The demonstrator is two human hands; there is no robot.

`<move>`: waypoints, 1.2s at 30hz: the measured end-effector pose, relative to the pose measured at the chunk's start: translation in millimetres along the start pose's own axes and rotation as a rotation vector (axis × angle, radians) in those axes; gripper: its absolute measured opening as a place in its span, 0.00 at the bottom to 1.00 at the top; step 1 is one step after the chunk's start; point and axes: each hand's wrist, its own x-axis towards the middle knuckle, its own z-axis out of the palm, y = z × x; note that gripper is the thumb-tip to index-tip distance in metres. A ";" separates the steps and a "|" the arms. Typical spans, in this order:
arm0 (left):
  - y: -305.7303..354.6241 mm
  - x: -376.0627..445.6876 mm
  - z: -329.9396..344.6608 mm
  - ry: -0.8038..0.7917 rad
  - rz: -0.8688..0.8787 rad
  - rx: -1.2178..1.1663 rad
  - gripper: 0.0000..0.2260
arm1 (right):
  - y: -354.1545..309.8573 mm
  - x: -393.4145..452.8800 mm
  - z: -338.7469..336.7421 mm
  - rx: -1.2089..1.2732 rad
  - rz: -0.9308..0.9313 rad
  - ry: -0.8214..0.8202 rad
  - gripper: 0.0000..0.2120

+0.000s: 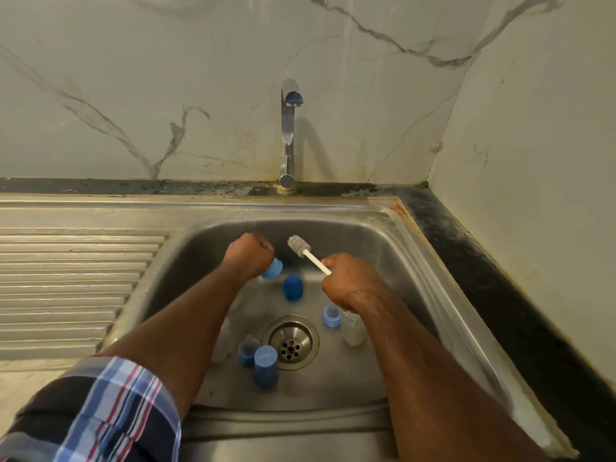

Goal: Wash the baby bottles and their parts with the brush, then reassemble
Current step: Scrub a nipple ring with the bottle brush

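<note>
Grey-veined marble-look wall panels meet in a corner at right. A dark speckled counter edges the steel sink. A chrome tap rises behind it.

caps left of drain — in sink

We are looking down into a stainless steel sink with both arms reaching in. Our left hand is curling round a light blue plastic bottle collar, holding it above the basin floor. Our right hand is gripping the white handle of a grey silicone bottle brush, whose bristled head is pointing up and away, just beside the collar. A dark blue domed cap is lying between the hands. A blue ring and a clear bottle are sitting under our right wrist. Two blue caps are standing left of the round metal drain. A chrome tap is rising behind the sink.
</note>
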 end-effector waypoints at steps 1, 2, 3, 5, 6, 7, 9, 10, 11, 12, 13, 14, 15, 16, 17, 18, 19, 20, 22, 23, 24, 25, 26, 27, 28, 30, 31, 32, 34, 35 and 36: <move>0.1 -4.8 -7.9 0.006 -0.022 -0.191 0.06 | -2.2 -1.4 -0.2 0.021 -0.005 0.004 0.08; 0.6 -10.3 -15.0 0.002 -0.055 -0.374 0.07 | -4.1 -2.7 -0.7 0.050 -0.011 0.004 0.09; 0.0 -17.0 -22.8 -0.007 -0.092 -0.536 0.08 | -7.1 -4.2 -0.8 0.079 -0.022 0.003 0.11; -0.4 -29.2 -36.0 -0.042 -0.116 -0.759 0.11 | -11.4 -7.6 -1.6 0.136 -0.048 0.010 0.15; -1.1 -35.5 -42.6 -0.058 -0.103 -0.841 0.13 | -14.2 -9.9 -2.0 0.179 -0.060 0.011 0.17; -1.3 -41.9 -48.7 -0.061 -0.091 -0.906 0.14 | -16.3 -12.2 -1.8 0.235 -0.072 0.009 0.19; -2.7 -51.5 -58.9 -0.032 -0.081 -1.007 0.13 | -21.3 -15.6 0.0 0.348 -0.112 0.007 0.20; -4.3 -54.3 -61.1 -0.014 -0.082 -1.056 0.12 | -23.2 -17.2 1.0 0.394 -0.129 0.007 0.20; -6.3 -57.7 -63.6 0.001 -0.085 -1.103 0.12 | -26.5 -19.5 2.0 0.430 -0.142 0.004 0.19; -8.7 -60.2 -64.2 0.015 -0.088 -1.138 0.12 | -28.8 -21.8 3.3 0.461 -0.148 -0.005 0.18; -12.5 -62.3 -64.3 0.032 -0.095 -1.167 0.13 | -31.2 -24.1 4.9 0.486 -0.153 -0.016 0.17; -16.4 -62.9 -63.3 0.047 -0.101 -1.192 0.13 | -32.4 -26.1 6.5 0.507 -0.153 -0.028 0.17; -19.1 -63.9 -62.2 0.051 -0.103 -1.217 0.13 | -32.4 -27.7 7.8 0.522 -0.148 -0.040 0.17; -22.0 -63.7 -61.5 0.048 -0.100 -1.236 0.12 | -32.5 -28.2 9.4 0.528 -0.143 -0.050 0.17; -22.9 -63.9 -61.9 0.035 -0.092 -1.247 0.12 | -31.9 -28.4 10.7 0.525 -0.139 -0.054 0.17; -23.8 -61.7 -61.7 0.015 -0.081 -1.250 0.12 | -31.0 -28.1 11.6 0.521 -0.136 -0.054 0.17; -23.9 -60.5 -62.3 -0.013 -0.069 -1.253 0.13 | -30.3 -27.5 12.1 0.523 -0.130 -0.050 0.17; -23.4 -59.9 -62.5 -0.044 -0.060 -1.247 0.14 | -29.5 -27.1 12.7 0.529 -0.125 -0.045 0.17; -22.4 -59.4 -63.5 -0.098 -0.050 -1.214 0.16 | -29.3 -26.0 13.8 0.532 -0.121 -0.042 0.17; -22.2 -59.3 -63.5 -0.111 -0.048 -1.189 0.17 | -28.9 -25.1 14.7 0.527 -0.122 -0.043 0.17; -22.4 -59.5 -63.3 -0.114 -0.047 -1.167 0.16 | -28.4 -24.4 14.8 0.520 -0.125 -0.040 0.18; -22.5 -60.3 -63.3 -0.111 -0.048 -1.149 0.15 | -27.9 -23.7 14.2 0.507 -0.133 -0.027 0.17; -23.6 -59.0 -62.8 -0.100 -0.050 -1.136 0.15 | -27.8 -22.9 13.2 0.486 -0.146 -0.003 0.17; -23.9 -58.8 -63.0 -0.089 -0.050 -1.127 0.15 | -27.8 -23.3 11.9 0.468 -0.162 0.024 0.17; -25.3 -56.9 -62.7 -0.079 -0.049 -1.119 0.15 | -27.9 -23.7 11.2 0.465 -0.182 0.040 0.17; -27.0 -54.9 -63.6 -0.098 -0.036 -1.124 0.14 | -29.8 -25.8 11.3 0.476 -0.231 0.027 0.17; -27.4 -54.3 -64.2 -0.125 -0.027 -1.131 0.14 | -30.7 -26.3 12.1 0.461 -0.250 0.018 0.16; -27.8 -53.8 -64.5 -0.152 -0.016 -1.123 0.15 | -30.9 -24.7 13.5 0.429 -0.263 0.025 0.16; -28.3 -54.1 -63.9 -0.189 0.008 -1.092 0.13 | -31.4 -19.1 15.0 0.333 -0.266 0.075 0.17; -28.0 -54.8 -63.3 -0.194 0.014 -1.081 0.13 | -32.6 -16.9 15.0 0.285 -0.261 0.102 0.18; -28.3 -54.1 -61.8 -0.189 0.014 -1.075 0.13 | -34.1 -15.8 15.0 0.254 -0.259 0.123 0.19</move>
